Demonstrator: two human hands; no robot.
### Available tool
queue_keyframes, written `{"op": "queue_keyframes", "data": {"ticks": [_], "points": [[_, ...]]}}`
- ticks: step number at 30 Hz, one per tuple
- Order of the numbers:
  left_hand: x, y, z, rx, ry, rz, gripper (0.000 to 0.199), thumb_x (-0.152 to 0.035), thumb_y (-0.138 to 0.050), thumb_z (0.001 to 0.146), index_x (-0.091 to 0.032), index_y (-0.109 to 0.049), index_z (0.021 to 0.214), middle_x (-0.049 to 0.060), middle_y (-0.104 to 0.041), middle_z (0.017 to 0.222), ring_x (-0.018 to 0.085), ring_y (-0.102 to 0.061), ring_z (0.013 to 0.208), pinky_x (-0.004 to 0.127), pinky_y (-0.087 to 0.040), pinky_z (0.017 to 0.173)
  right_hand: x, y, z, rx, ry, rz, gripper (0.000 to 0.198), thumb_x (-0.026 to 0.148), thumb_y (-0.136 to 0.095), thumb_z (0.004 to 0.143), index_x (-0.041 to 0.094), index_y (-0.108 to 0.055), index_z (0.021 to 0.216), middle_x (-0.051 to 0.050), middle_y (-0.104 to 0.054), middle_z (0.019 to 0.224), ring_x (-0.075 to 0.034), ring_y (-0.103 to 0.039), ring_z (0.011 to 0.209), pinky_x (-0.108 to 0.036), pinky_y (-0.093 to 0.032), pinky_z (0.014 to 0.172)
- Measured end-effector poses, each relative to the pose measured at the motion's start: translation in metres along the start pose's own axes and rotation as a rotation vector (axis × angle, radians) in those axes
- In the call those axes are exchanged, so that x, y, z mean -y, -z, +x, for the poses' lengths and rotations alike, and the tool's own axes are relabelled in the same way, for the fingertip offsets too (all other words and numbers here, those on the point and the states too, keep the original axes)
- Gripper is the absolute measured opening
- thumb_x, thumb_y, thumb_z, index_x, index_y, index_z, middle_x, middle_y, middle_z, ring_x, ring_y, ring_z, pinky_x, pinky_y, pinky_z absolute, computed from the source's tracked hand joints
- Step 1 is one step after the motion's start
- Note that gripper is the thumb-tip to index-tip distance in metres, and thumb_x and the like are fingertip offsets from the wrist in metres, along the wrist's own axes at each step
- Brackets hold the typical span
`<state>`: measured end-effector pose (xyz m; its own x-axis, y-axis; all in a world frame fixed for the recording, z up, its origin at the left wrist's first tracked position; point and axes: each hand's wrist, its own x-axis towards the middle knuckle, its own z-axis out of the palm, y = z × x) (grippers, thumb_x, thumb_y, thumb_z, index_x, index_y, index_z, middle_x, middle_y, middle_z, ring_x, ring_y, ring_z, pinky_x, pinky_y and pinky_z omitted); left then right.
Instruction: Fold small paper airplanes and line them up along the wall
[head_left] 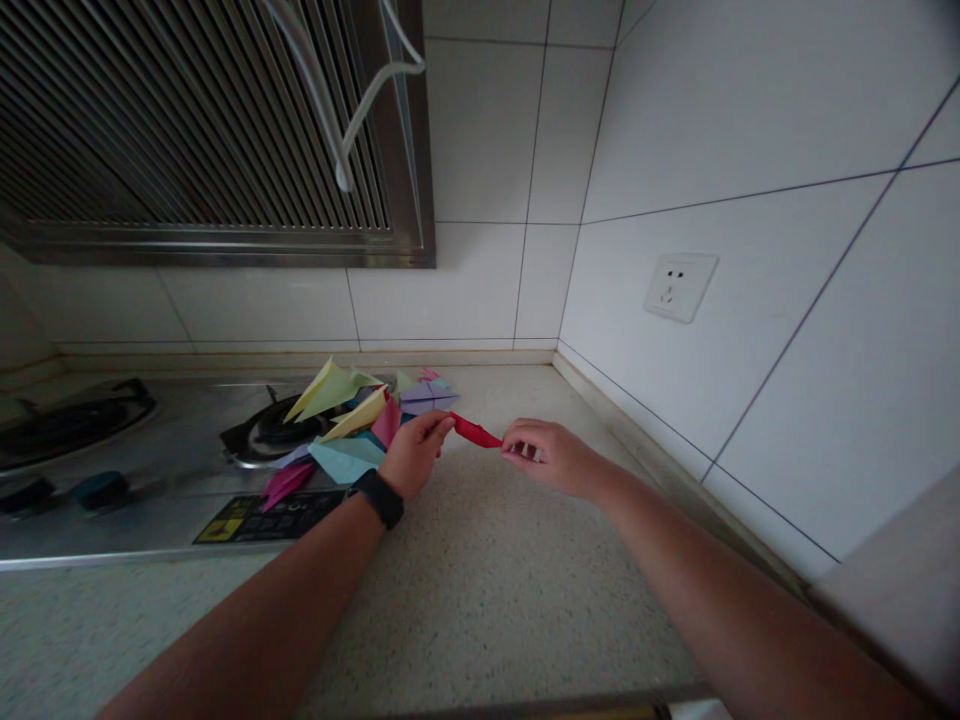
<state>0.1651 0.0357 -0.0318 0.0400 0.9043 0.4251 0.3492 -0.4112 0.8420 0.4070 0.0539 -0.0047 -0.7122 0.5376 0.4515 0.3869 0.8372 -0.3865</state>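
A small piece of folded red paper [475, 432] is stretched between my two hands, above the speckled countertop [480, 590]. My left hand [414, 450], with a black watch on its wrist, pinches the paper's left end. At its right end, the fingertips of my right hand [551, 455] are closed on the paper. Just left of my left hand lies a heap of folded paper planes, among them a light blue one [346, 458], a yellow one [360, 414], a pale green one [330, 390], a magenta one [288, 483] and a purple one [427, 398].
Part of the heap rests on a steel gas stove [180, 500] with burners and knobs. A range hood [225, 255] hangs above it, with a white cable [341, 150] dangling in front. Tiled walls meet behind the counter, and a socket [681, 287] is on the right wall.
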Motion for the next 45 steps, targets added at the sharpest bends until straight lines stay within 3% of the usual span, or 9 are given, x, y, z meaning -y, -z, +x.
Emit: {"op": "queue_keyframes", "data": {"ticks": [4, 7, 10, 13, 17, 21, 32, 38, 45], "points": [[0.006, -0.002, 0.002, -0.064, -0.006, 0.002, 0.031, -0.042, -0.048, 0.090, -0.016, -0.057, 0.106, -0.003, -0.046, 0.068, 0.010, -0.045, 0.056, 0.022, -0.036, 0.050, 0.004, 0.003, 0.000, -0.003, 0.017, -0.039, 0.013, 0.022, -0.054, 0.088, 0.020, -0.066, 0.093, -0.004, -0.066, 0.089, -0.012, -0.060, 0.075, -0.026, -0.047, 0.071], [0.009, -0.003, 0.002, -0.135, -0.057, 0.075, 0.038, -0.038, -0.054, 0.088, -0.017, -0.047, 0.119, 0.000, -0.051, 0.084, 0.010, -0.049, 0.065, 0.023, -0.041, 0.058, 0.001, 0.013, -0.002, -0.025, -0.062, -0.154, 0.016, 0.025, -0.054, 0.088, 0.022, -0.067, 0.097, -0.004, -0.067, 0.093, -0.013, -0.061, 0.080, -0.026, -0.046, 0.073], [0.011, -0.005, 0.000, -0.082, -0.095, 0.177, 0.041, -0.039, -0.055, 0.087, -0.018, -0.044, 0.121, 0.001, -0.052, 0.087, 0.011, -0.051, 0.069, 0.024, -0.042, 0.062, -0.012, 0.027, -0.006, -0.041, -0.255, -0.343, 0.022, 0.031, -0.055, 0.087, 0.024, -0.066, 0.105, -0.005, -0.067, 0.103, -0.017, -0.062, 0.087, -0.028, -0.046, 0.076], [0.010, -0.006, -0.003, 0.002, -0.108, 0.235, 0.040, -0.039, -0.054, 0.087, -0.020, -0.044, 0.121, 0.001, -0.053, 0.087, 0.012, -0.051, 0.069, 0.025, -0.041, 0.060, -0.031, 0.040, -0.015, 0.026, -0.471, -0.499, 0.033, 0.032, -0.056, 0.086, 0.021, -0.062, 0.117, -0.011, -0.063, 0.115, -0.023, -0.061, 0.101, -0.032, -0.045, 0.084], [0.006, -0.006, -0.007, 0.119, -0.117, 0.280, 0.036, -0.036, -0.051, 0.089, -0.020, -0.044, 0.120, 0.001, -0.054, 0.086, 0.013, -0.052, 0.070, 0.026, -0.040, 0.060, -0.052, 0.051, -0.027, 0.181, -0.717, -0.569, 0.046, 0.030, -0.055, 0.085, 0.015, -0.054, 0.128, -0.016, -0.057, 0.126, -0.028, -0.055, 0.114, -0.037, -0.040, 0.094], [0.002, -0.005, -0.010, 0.206, -0.152, 0.350, 0.032, -0.033, -0.050, 0.088, -0.020, -0.047, 0.118, 0.002, -0.055, 0.088, 0.014, -0.053, 0.073, 0.028, -0.043, 0.066, -0.059, 0.053, -0.031, 0.266, -0.867, -0.619, 0.047, 0.030, -0.050, 0.084, 0.013, -0.053, 0.127, -0.018, -0.052, 0.131, -0.030, -0.055, 0.115, -0.038, -0.041, 0.094], [0.003, -0.004, -0.012, 0.286, -0.230, 0.400, 0.026, -0.029, -0.049, 0.087, -0.022, -0.055, 0.111, 0.004, -0.052, 0.098, 0.015, -0.054, 0.081, 0.031, -0.047, 0.075, -0.063, 0.060, -0.035, 0.329, -0.998, -0.709, 0.048, 0.041, -0.045, 0.085, 0.009, -0.062, 0.116, -0.022, -0.061, 0.119, -0.034, -0.061, 0.104, -0.041, -0.048, 0.080], [0.003, -0.004, -0.013, 0.268, -0.238, 0.397, 0.023, -0.031, -0.051, 0.087, -0.024, -0.060, 0.107, 0.005, -0.049, 0.107, 0.017, -0.053, 0.088, 0.032, -0.049, 0.077, -0.066, 0.064, -0.036, 0.361, -1.015, -0.720, 0.043, 0.038, -0.046, 0.086, 0.010, -0.065, 0.112, -0.022, -0.064, 0.114, -0.033, -0.062, 0.103, -0.041, -0.047, 0.080], [0.001, -0.004, -0.013, 0.294, -0.249, 0.412, 0.022, -0.031, -0.051, 0.087, -0.024, -0.062, 0.105, 0.005, -0.050, 0.105, 0.017, -0.053, 0.088, 0.032, -0.048, 0.078, -0.070, 0.064, -0.036, 0.351, -1.043, -0.719, 0.051, 0.048, -0.046, 0.085, 0.010, -0.064, 0.113, -0.023, -0.065, 0.114, -0.033, -0.063, 0.102, -0.040, -0.047, 0.079]]}}
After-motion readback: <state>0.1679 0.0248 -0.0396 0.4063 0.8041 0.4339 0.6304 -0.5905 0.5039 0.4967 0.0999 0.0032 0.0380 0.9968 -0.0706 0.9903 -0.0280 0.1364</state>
